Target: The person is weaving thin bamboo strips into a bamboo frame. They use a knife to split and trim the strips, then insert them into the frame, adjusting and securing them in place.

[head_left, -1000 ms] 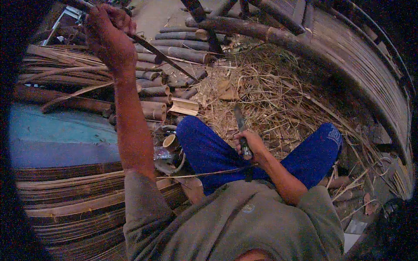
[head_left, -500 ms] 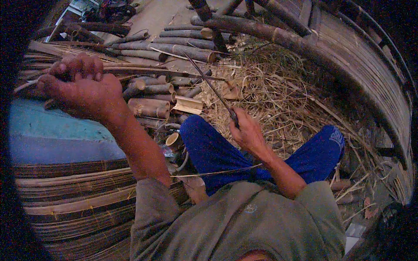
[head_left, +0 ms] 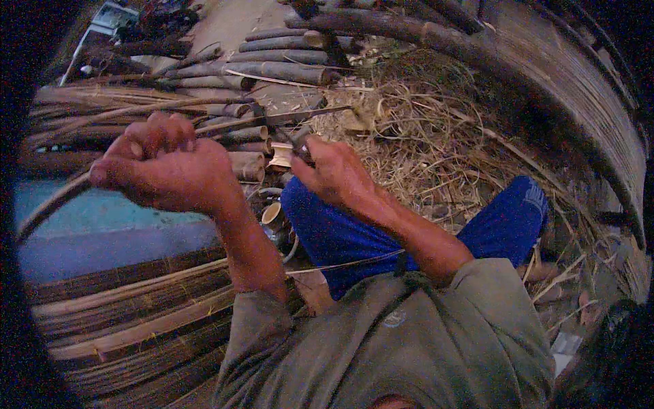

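My left hand (head_left: 170,163), at the left, is closed round a long bamboo strip (head_left: 58,201). One end of the strip curves down to the lower left; it seems to run on past my fingers toward the middle, over cut bamboo pieces. My right hand (head_left: 334,170), above my right-of-centre lap, grips a knife (head_left: 304,153) by its dark handle. Foreshortened and blurred, the blade points away to the upper left and seems to meet or cross the strip. Whether it touches cannot be made out. Cut bamboo tubes (head_left: 246,165) lie just beyond my left knee.
A heap of shavings and curled strips (head_left: 422,143) spreads ahead. Whole bamboo poles (head_left: 286,71) lie farther off. At my left are a turquoise surface (head_left: 136,221) and stacked bundles of thin slats (head_left: 136,320). A thick curved pole (head_left: 490,65) crosses at upper right.
My right hand with the knife has moved left and away from me, bringing the blade toward the strip. My left hand has come to the right and slightly lower, still holding the strip.
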### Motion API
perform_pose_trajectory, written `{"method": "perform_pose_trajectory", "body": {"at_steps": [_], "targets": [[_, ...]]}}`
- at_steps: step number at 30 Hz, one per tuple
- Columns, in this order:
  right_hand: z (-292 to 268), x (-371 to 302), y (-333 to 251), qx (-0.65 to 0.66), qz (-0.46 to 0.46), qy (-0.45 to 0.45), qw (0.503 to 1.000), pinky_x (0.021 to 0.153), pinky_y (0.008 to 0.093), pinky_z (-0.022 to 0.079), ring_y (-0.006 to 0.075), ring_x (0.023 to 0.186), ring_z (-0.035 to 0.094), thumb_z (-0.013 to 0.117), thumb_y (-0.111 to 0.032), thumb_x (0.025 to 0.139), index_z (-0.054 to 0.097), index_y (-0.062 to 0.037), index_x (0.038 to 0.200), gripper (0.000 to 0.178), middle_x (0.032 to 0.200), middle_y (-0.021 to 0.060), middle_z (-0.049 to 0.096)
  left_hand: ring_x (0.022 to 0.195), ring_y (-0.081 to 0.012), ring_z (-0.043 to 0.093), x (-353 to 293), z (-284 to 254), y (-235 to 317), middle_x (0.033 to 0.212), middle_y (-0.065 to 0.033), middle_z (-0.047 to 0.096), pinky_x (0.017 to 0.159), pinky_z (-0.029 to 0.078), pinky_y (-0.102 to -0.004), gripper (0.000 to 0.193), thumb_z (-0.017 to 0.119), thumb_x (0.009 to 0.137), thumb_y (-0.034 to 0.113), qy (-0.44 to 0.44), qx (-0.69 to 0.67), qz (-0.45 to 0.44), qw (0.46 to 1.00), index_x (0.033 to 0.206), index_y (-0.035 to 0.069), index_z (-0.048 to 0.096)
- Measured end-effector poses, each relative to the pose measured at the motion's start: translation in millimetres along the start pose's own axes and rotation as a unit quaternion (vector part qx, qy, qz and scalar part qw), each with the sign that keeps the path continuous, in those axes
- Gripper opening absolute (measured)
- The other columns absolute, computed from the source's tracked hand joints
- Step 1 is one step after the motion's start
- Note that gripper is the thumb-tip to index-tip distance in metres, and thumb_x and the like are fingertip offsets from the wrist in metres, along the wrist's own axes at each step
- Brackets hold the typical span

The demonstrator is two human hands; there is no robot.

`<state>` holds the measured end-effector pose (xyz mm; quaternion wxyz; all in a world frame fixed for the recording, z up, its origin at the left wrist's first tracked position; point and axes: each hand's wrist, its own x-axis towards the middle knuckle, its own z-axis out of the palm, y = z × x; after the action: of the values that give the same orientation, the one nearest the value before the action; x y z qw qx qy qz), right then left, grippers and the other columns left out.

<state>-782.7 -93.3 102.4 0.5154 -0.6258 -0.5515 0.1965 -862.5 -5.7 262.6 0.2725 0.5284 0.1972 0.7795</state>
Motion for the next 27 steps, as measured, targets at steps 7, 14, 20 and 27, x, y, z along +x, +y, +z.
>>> {"method": "perform_pose_trajectory", "body": {"at_steps": [7,14,20,27], "targets": [[20.5,-3.8,75.2,-0.073,0.107,-0.005,0.992,0.062,0.0524,0.050,0.0447,0.070,0.064,0.063,-0.033,0.090,0.060,-0.0019,0.091,0.031,0.073,0.0243,0.064,0.044,-0.0115,0.029,-16.4,1.6,-34.6,0.052,0.0005,0.031,0.040,0.024,-0.0268,0.065,0.027,0.095,0.072,0.025,0.040,-0.056,0.997,0.064,0.014,0.032],[4.3,-13.1,41.9,-0.041,0.080,-0.016,0.996,0.065,0.0521,0.049,0.0433,0.071,0.064,0.064,-0.030,0.088,0.059,0.0000,0.091,0.031,0.073,0.0232,0.065,0.049,-0.0131,0.037,40.7,-14.1,20.4,0.061,-0.0012,0.042,0.044,0.030,-0.0267,0.051,0.031,0.100,0.053,-0.055,-0.010,0.007,0.998,0.070,0.013,0.044],[11.0,-21.6,52.2,-0.007,0.149,-0.026,0.988,0.064,0.0495,0.050,0.0430,0.071,0.064,0.064,-0.030,0.089,0.059,0.0000,0.092,0.031,0.074,0.0236,0.064,0.048,-0.0123,0.027,15.8,9.0,-1.3,0.058,0.0010,0.034,0.042,0.022,-0.0276,0.052,0.038,0.098,0.059,-0.029,0.052,-0.022,0.998,0.071,0.015,0.041],[-4.0,-14.9,12.7,0.051,0.028,-0.021,0.998,0.063,0.0491,0.051,0.0420,0.074,0.065,0.065,-0.032,0.089,0.060,-0.0010,0.092,0.031,0.075,0.0231,0.064,0.044,-0.0108,0.022,-14.7,-3.3,-36.5,0.054,0.0018,0.027,0.041,0.016,-0.0272,0.061,0.033,0.094,0.070,-0.004,0.021,-0.086,0.996,0.069,0.015,0.032]]}}
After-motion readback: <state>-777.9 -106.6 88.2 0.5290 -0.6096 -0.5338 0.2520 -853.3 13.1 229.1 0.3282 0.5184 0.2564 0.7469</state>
